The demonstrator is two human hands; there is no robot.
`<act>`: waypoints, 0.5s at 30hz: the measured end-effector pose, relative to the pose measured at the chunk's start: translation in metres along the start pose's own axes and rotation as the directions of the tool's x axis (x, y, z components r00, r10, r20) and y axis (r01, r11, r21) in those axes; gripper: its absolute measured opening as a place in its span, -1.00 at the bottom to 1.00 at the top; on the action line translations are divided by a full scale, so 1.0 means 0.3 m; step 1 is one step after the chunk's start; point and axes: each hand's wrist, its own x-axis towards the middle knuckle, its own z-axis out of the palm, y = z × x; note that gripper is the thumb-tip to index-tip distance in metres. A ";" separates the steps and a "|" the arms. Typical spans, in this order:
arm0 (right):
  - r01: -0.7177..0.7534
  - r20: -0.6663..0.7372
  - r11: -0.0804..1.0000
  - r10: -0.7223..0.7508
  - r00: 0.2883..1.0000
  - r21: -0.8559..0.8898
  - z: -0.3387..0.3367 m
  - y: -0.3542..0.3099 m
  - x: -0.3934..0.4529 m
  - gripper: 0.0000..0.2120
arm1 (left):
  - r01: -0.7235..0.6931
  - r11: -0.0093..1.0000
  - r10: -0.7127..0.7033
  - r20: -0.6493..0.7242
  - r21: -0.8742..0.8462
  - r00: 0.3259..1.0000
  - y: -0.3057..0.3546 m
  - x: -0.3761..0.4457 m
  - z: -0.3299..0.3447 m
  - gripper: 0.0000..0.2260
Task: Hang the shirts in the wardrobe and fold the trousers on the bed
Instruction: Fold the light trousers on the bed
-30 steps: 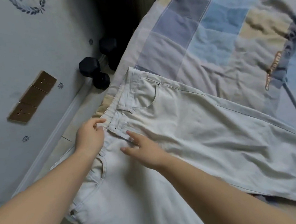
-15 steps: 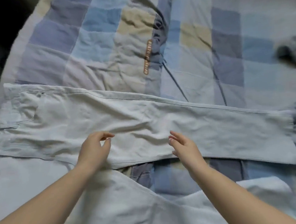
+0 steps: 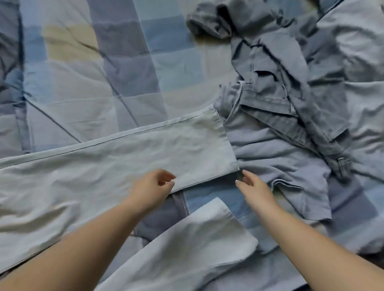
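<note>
While the pale creased trousers (image 3: 110,164) lie flat on the checked bed (image 3: 122,66), the left hand (image 3: 152,188) hovers loosely curled and the right hand (image 3: 254,186) is spread.

left hand (image 3: 152,189) loosely curled, empty; right hand (image 3: 254,186) fingers extended, relaxed.
</note>
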 end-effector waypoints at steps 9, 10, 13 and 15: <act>0.074 0.261 0.992 -0.044 0.964 -0.107 -0.045 0.205 0.069 -0.91 | 0.043 0.990 -0.076 0.255 0.135 0.964 0.067 0.022 0.340 -0.62; 0.091 0.291 0.988 -0.052 0.955 -0.122 -0.048 0.231 0.054 -0.91 | 0.027 0.986 -0.073 0.279 0.165 0.958 0.058 0.017 0.352 -0.56; 0.109 0.394 0.980 -0.037 0.918 -0.164 -0.056 0.308 0.001 -0.87 | -0.068 0.946 -0.038 0.317 0.316 0.948 0.029 0.006 0.377 -0.49; 0.153 0.433 0.960 -0.038 0.901 -0.234 -0.060 0.348 -0.026 -0.84 | -0.090 0.916 -0.034 0.298 0.391 0.954 0.017 0.004 0.381 -0.53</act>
